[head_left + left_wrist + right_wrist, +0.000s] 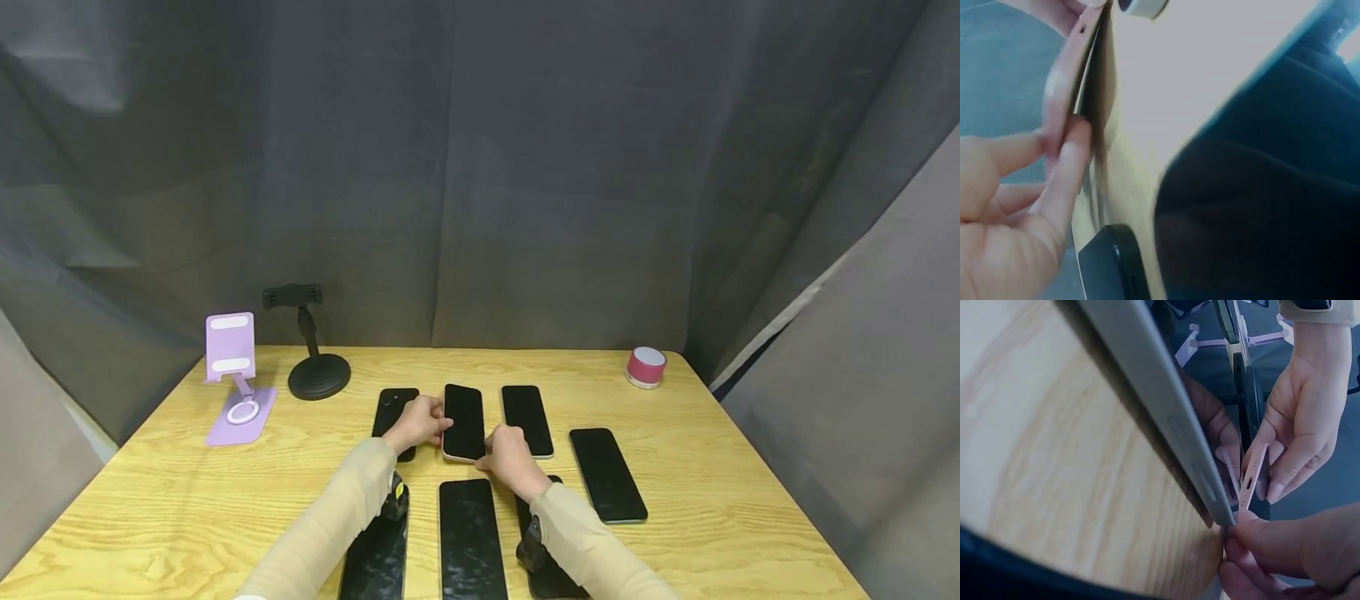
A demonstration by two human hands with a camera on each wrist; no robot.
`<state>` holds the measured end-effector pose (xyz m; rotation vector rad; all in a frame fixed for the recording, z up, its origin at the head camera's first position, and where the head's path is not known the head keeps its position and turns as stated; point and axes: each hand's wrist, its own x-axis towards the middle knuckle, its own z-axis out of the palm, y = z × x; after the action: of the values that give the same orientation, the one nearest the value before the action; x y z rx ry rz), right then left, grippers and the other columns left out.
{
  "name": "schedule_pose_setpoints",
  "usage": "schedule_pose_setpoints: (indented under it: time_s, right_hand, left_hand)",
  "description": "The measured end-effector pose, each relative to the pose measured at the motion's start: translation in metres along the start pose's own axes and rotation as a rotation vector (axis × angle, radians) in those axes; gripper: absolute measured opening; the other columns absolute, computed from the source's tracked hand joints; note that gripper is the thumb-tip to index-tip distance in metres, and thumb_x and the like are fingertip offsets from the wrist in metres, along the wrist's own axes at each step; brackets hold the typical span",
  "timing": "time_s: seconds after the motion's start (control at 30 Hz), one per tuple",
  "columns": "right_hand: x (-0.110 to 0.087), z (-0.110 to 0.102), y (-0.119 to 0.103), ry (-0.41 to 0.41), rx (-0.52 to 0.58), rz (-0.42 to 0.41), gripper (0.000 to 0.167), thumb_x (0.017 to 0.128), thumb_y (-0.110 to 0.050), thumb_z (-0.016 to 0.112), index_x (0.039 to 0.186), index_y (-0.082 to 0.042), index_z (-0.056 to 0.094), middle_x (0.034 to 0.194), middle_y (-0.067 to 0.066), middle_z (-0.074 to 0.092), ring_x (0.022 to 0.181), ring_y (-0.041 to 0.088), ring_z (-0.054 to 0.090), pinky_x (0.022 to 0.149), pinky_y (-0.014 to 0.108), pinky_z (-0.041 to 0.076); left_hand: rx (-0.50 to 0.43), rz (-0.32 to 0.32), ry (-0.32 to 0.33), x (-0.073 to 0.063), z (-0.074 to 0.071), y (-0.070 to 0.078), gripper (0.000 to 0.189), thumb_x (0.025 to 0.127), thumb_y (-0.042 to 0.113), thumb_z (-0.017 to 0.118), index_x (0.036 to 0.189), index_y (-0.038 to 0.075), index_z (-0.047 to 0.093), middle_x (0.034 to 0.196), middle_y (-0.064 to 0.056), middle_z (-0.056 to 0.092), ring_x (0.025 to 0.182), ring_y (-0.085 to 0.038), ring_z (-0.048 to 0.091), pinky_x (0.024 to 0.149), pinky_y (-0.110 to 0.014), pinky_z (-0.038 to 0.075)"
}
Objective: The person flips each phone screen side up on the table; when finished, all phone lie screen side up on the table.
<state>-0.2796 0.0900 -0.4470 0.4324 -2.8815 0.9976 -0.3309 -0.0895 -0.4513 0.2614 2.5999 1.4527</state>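
A smartphone with a dark screen and pink edges (464, 422) is at the middle of the back row, its lower end slightly raised off the table in the right wrist view. My left hand (422, 421) pinches its left edge between thumb and fingers. At the phone's lower right corner, my right hand (510, 458) pinches the edge with thumb and finger. Close to the right hand lies a grey-edged smartphone (1160, 406). Another phone, face down with its camera showing (392, 403), is partly hidden under the left hand.
Several dark smartphones lie nearer me, including one in the front middle (472, 537) and one at the right (607, 475). A purple phone stand (231, 346) and a black stand (318, 377) are at the back left. A pink round speaker-like object (646, 367) stands back right.
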Motion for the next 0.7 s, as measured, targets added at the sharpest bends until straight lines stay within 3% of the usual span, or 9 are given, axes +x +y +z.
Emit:
schedule_pose_setpoints:
  time_s: [0.13,0.2,0.3,0.37,0.4,0.5,0.7]
  right_hand:
    - [0.0009,0.0004,0.0018,0.007,-0.009,-0.004,0.042,0.068,0.0,0.082,0.047,-0.005,0.047,0.046,-0.01,0.025,0.047,0.009,0.025,0.043,0.019,0.02]
    - [0.0013,-0.0002,0.0022,0.008,-0.029,-0.008,0.034,0.068,-0.001,0.083,0.049,-0.002,0.054,0.047,-0.005,0.043,0.051,0.009,0.032,0.045,0.019,0.027]
    - [0.0015,-0.0018,0.0015,0.002,-0.055,-0.013,0.023,0.067,-0.003,0.084,0.055,0.0,0.064,0.065,0.011,0.067,0.058,0.011,0.043,0.051,0.022,0.038]
    - [0.001,-0.0024,0.0009,-0.001,-0.066,-0.013,0.019,0.067,-0.004,0.084,0.059,0.0,0.067,0.086,0.021,0.072,0.064,0.011,0.048,0.056,0.024,0.044]
    - [0.0009,-0.0025,0.0007,0.0,-0.068,-0.013,0.019,0.067,-0.003,0.084,0.059,0.0,0.067,0.089,0.021,0.071,0.065,0.011,0.049,0.057,0.024,0.044]
    - [0.0007,-0.0027,0.0006,-0.002,-0.064,-0.015,0.023,0.067,-0.003,0.084,0.056,-0.001,0.064,0.086,0.02,0.072,0.063,0.011,0.047,0.056,0.023,0.043]
    - [-0.0001,-0.003,0.0009,-0.005,-0.056,-0.027,0.025,0.068,-0.001,0.082,0.054,-0.001,0.061,0.063,0.011,0.066,0.056,0.011,0.042,0.052,0.021,0.039]
  left_hand:
    - [-0.005,-0.032,-0.021,-0.0036,0.0011,-0.0004,0.042,0.089,0.003,0.066,0.125,-0.014,0.054,0.086,-0.016,0.067,0.068,-0.022,0.07,0.064,-0.03,0.059]
    - [-0.024,-0.061,-0.019,-0.0054,0.0014,0.0002,0.04,0.087,0.002,0.067,0.121,-0.015,0.055,0.085,-0.016,0.068,0.065,-0.02,0.07,0.063,-0.03,0.059]
    - [-0.06,-0.108,-0.012,-0.0075,0.0009,0.0023,0.037,0.086,0.001,0.068,0.118,-0.014,0.055,0.083,-0.017,0.067,0.058,-0.016,0.067,0.06,-0.029,0.059]
    - [-0.074,-0.126,-0.008,-0.0088,0.0002,0.0039,0.036,0.086,0.001,0.068,0.115,-0.014,0.055,0.081,-0.018,0.067,0.056,-0.014,0.066,0.058,-0.028,0.059]
    - [-0.074,-0.127,-0.007,-0.0093,-0.0001,0.0043,0.035,0.086,0.001,0.068,0.114,-0.014,0.055,0.079,-0.018,0.068,0.054,-0.013,0.066,0.057,-0.028,0.058]
    - [-0.058,-0.13,-0.004,-0.0096,-0.0007,0.0051,0.033,0.086,0.001,0.069,0.112,-0.014,0.055,0.071,-0.016,0.068,0.05,-0.012,0.063,0.054,-0.027,0.058]
    - [-0.03,-0.128,-0.002,-0.0099,-0.0009,0.0072,0.031,0.085,0.001,0.069,0.109,-0.014,0.055,0.063,-0.014,0.067,0.045,-0.012,0.061,0.051,-0.026,0.057]
